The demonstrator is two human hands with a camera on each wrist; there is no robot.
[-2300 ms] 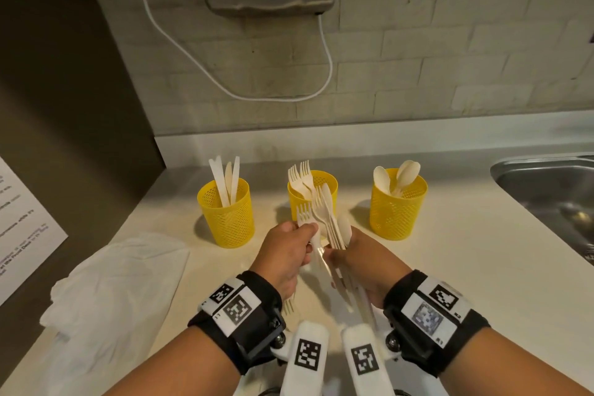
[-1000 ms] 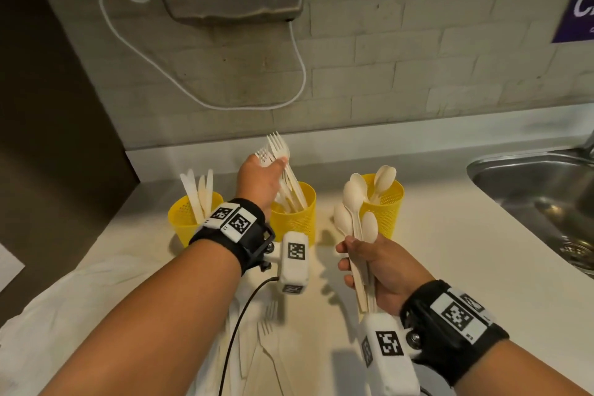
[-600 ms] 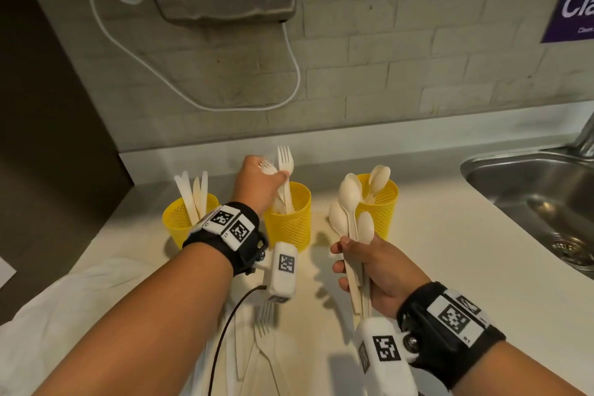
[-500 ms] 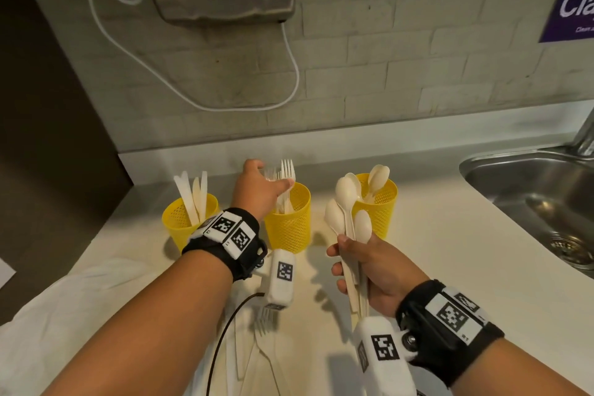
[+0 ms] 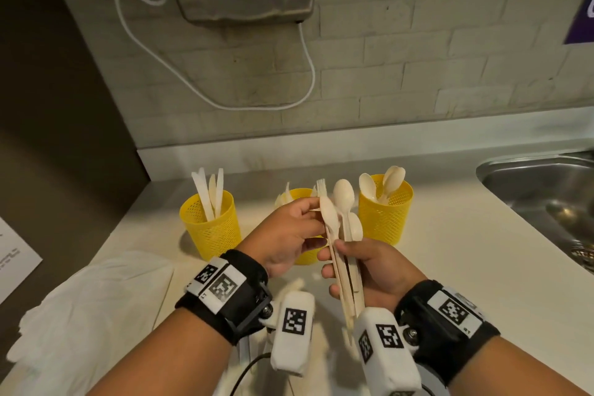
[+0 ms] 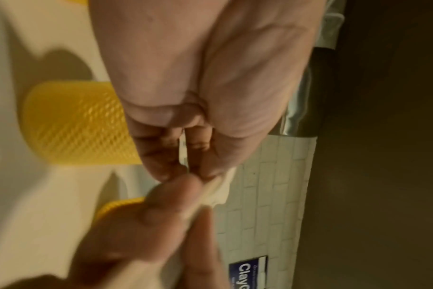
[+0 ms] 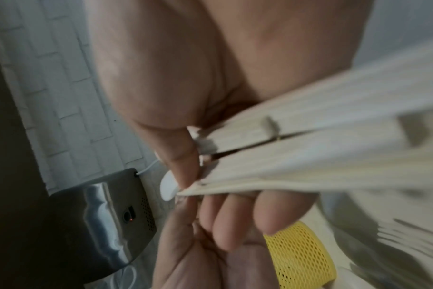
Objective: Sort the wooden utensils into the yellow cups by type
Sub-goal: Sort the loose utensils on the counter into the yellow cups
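The right hand [image 5: 373,270] grips a bundle of wooden spoons [image 5: 344,222] upright above the counter [image 5: 450,254], before the middle yellow cup [image 5: 300,194]; the left hand [image 5: 289,235] pinches the leftmost spoon's bowl.

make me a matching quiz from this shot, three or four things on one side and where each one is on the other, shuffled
Things:
1. knives
2. bunch of spoons
3. white cloth
4. sink

Places:
a. lying on the counter at the near left
b. set into the counter at the far right
c. standing in the left yellow cup
d. held by the handles in the right hand, with the left hand pinching one of them

Pairs: 1-c, 2-d, 3-a, 4-b
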